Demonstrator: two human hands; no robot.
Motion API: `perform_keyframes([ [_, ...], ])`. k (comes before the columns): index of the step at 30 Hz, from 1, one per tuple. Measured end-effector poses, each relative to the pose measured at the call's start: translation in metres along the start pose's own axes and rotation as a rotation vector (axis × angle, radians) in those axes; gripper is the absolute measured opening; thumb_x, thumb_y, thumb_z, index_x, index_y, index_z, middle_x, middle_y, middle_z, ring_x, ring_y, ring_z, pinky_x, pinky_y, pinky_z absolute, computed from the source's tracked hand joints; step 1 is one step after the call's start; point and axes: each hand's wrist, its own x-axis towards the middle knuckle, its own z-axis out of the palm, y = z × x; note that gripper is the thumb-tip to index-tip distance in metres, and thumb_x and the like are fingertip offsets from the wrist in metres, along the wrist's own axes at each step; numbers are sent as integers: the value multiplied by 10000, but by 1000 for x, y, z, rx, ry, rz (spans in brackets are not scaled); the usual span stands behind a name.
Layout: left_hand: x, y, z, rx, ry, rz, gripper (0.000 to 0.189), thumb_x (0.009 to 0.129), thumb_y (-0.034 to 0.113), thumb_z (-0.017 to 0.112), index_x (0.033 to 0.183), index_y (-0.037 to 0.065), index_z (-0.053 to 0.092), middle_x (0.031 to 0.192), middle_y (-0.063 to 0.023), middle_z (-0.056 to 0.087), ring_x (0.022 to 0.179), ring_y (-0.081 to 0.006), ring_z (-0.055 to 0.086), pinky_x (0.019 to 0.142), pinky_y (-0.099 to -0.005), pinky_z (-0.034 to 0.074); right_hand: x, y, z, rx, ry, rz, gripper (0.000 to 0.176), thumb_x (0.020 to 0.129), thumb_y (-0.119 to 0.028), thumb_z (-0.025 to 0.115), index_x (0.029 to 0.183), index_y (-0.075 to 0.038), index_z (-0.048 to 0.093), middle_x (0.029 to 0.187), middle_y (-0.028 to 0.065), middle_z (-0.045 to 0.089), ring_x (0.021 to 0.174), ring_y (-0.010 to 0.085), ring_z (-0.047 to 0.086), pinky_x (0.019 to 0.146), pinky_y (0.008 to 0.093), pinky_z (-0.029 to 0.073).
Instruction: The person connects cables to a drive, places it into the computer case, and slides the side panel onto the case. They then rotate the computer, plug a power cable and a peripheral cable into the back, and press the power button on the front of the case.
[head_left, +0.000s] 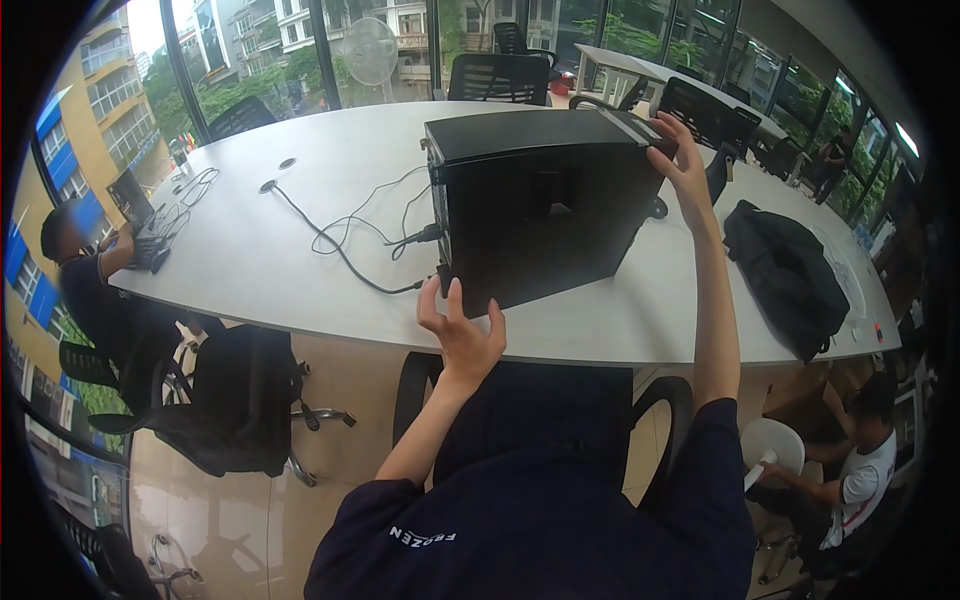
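Case [560, 215] up on the table [245, 250], near the front edge, its broad dark side turned toward me, and I'm working it from two corners. My right hand [686, 165] bends round the upper right corner, thumb and fingers clamped on the case. Down at the lower left, my left hand [465, 335] has thumb and fingers apart, right up against the corner; whether the tips truly grip, I cannot tell. Step in hand, as I read it: steadying or turning the case, with cables [418, 236] running in at its left end. Next move, I'd judge, calls for a sure left hold, both hands together, and slack in those cables. Further out, a black bag [785, 275] lies to the right, one person [85, 285] sits at the left end, another person [865, 475] sits low right.
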Motion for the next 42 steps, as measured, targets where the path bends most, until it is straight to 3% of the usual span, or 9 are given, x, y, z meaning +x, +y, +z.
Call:
perform_keyframes([
  [1, 6, 11, -7, 7, -46, 21, 837, 801, 37, 708, 1498, -42, 251, 1493, -317, 227, 1369, -485, 253, 1138, -559, 272, 0, 10, 1, 2, 2, 0, 715, 918, -350, 740, 1506, -90, 429, 1434, 127, 546, 1330, 243, 509, 1115, 381, 397],
  [3, 12, 28, -13, 17, -93, 44, 842, 802, 54, 714, 1502, -45, 258, 1516, -330, 194, 1402, -514, 219, 1154, -573, 255, 1, 36, 7, 688, -126, 259, 670, 971, -457, 642, 1477, -58, 460, 1405, 117, 572, 1324, 249, 518, 1112, 395, 401],
  [7, 2, 35, -5, 17, -339, 2, 855, 837, 158, 708, 1532, -63, 261, 1585, -386, 47, 1467, -617, 33, 1179, -660, 171, -12, 72, 23, 884, -39, 432, 714, 996, -601, 512, 1435, -38, 501, 1364, 119, 602, 1272, 254, 557, 1095, 396, 419],
  [14, 1, 21, -5, 262, -564, 37, 967, 872, 309, 737, 1565, -77, 185, 1573, -450, -75, 1435, -676, -92, 1161, -704, 165, -34, 47, 34, 815, 126, 375, 715, 982, -604, 532, 1406, -29, 529, 1319, 116, 627, 1217, 249, 595, 1068, 373, 439],
  [24, 53, -36, -18, 190, -637, -127, 970, 918, 443, 710, 1606, 14, 177, 1659, -311, -37, 1515, -540, 76, 1181, -621, 223, -71, -27, 90, 693, 239, 310, 609, 1014, -530, 527, 1362, -31, 558, 1294, 92, 637, 1225, 206, 582, 1056, 339, 426],
  [28, 71, -65, -9, 38, -618, -293, 892, 970, 518, 618, 1605, 38, 216, 1653, -324, 44, 1538, -463, 119, 1204, -580, 203, -88, -73, 122, 559, 297, 244, 731, 1036, -530, 480, 1551, -36, 323, 1504, 104, 464, 1397, 211, 418, 1174, 351, 280],
  [33, 69, -62, 5, -339, -467, -590, 907, 979, 508, 610, 1588, -26, 202, 1634, -365, 44, 1537, -463, 120, 1220, -510, 196, -94, -48, 100, 303, -27, 162, 900, 1022, -487, 532, 1614, -55, 9, 1576, 224, 292, 1461, 340, 299, 1229, 470, 188],
  [36, 61, -15, -9, -396, -558, -453, 1105, 898, 501, 727, 1593, -52, 69, 1626, -371, 6, 1524, -501, 100, 1218, -528, 197, -66, -55, 63, 164, -348, 177, 1113, 840, -432, 798, 1620, -190, 42, 1520, 239, 344, 1335, 348, 471, 1091, 531, 425],
  [42, 32, 35, 1, -118, -645, -221, 1447, 686, 415, 917, 1564, -54, -133, 1577, -418, -118, 1475, -602, 57, 1189, -594, 235, -29, -51, 63, 152, -387, -110, 1119, 631, -411, 952, 1545, -186, 345, 1611, 122, 339, 1495, 306, 303, 1169, 516, 321],
])
